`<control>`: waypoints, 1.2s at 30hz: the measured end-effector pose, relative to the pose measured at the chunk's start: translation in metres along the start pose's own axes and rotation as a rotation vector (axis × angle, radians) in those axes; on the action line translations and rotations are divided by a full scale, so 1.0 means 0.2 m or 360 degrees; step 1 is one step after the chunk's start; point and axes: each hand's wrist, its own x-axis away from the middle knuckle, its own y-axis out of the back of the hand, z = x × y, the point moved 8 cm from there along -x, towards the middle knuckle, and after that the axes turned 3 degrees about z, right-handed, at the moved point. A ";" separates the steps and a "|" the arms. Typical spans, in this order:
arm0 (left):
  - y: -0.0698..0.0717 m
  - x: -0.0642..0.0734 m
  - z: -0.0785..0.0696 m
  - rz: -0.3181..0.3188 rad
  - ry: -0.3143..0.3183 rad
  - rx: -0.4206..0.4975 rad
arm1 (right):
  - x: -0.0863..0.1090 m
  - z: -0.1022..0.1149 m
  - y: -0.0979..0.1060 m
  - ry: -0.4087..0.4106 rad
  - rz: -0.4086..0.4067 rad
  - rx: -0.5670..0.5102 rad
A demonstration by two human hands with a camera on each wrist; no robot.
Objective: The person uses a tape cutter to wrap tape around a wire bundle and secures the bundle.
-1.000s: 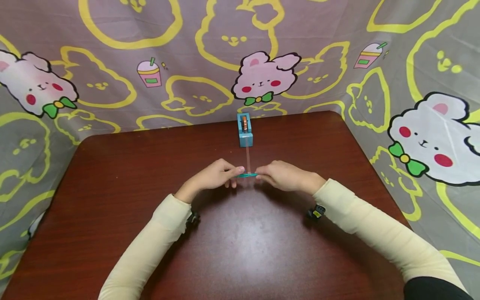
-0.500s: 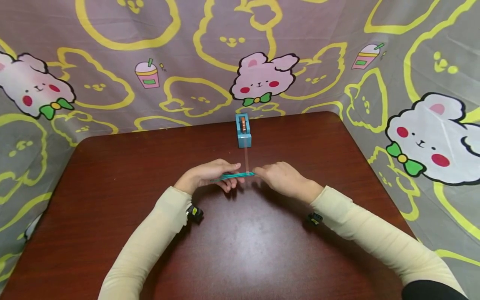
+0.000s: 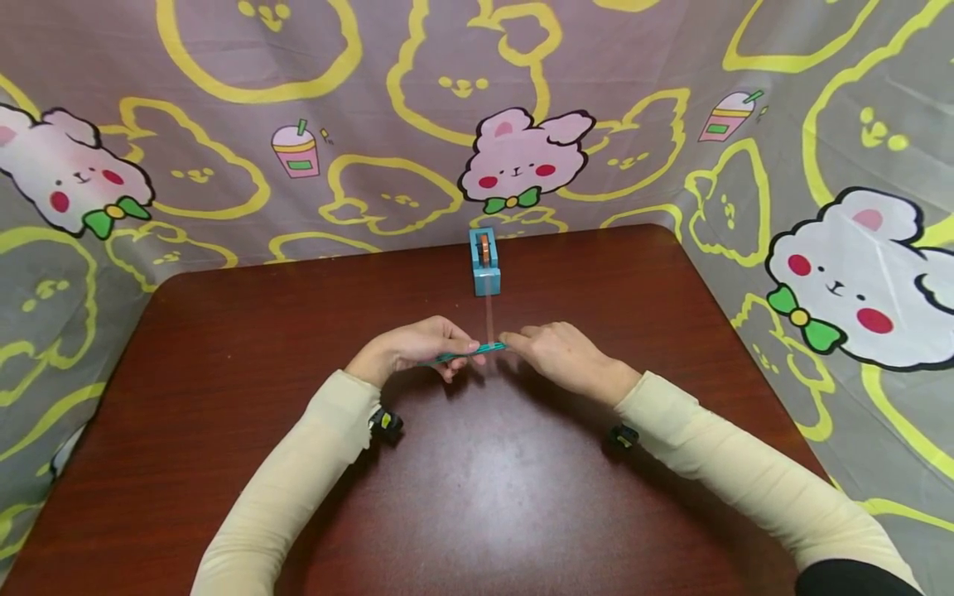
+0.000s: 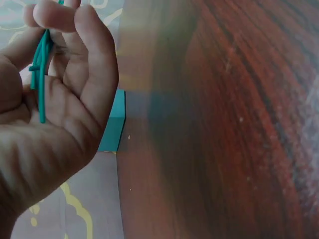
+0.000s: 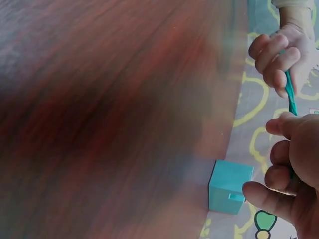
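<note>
A slim bundle of thin green cord-like strands (image 3: 489, 348) hangs above the table between both hands. My left hand (image 3: 419, 341) pinches it between thumb and fingers, and its loose end runs back across the palm (image 4: 65, 107). At the other end, my right hand (image 3: 564, 352) grips the tip with thumb and fingers; in the right wrist view the twisted strands (image 5: 290, 97) bridge the two hands. A strip of clear tape (image 3: 489, 313) stretches from a blue tape dispenser (image 3: 487, 282) to the bundle, meeting it between the fingertips.
The dispenser, holding an orange-brown roll (image 3: 484, 248), stands near the back edge of the dark red-brown wooden table (image 3: 246, 397). Patterned cloth (image 3: 387, 124) hangs behind and along the sides. Both wrists carry small black cameras (image 3: 386, 422).
My left hand has shifted slightly left; its thumb lifted off the bundle half a second ago and now presses on it again. More of the green strands shows. The right hand keeps its grip.
</note>
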 end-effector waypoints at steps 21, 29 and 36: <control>0.03 0.05 -0.09 -0.0371 -0.0154 -0.0481 | -0.15 -0.19 -0.17 -0.0297 0.0780 -0.1655; 0.01 0.05 -0.14 -0.0507 -0.0267 -0.0594 | -0.13 -0.23 -0.35 -0.0558 0.1151 -0.2716; 0.02 0.07 -0.15 -0.0628 -0.0312 -0.0648 | -0.11 -0.17 -0.41 -0.0410 0.1380 -0.3131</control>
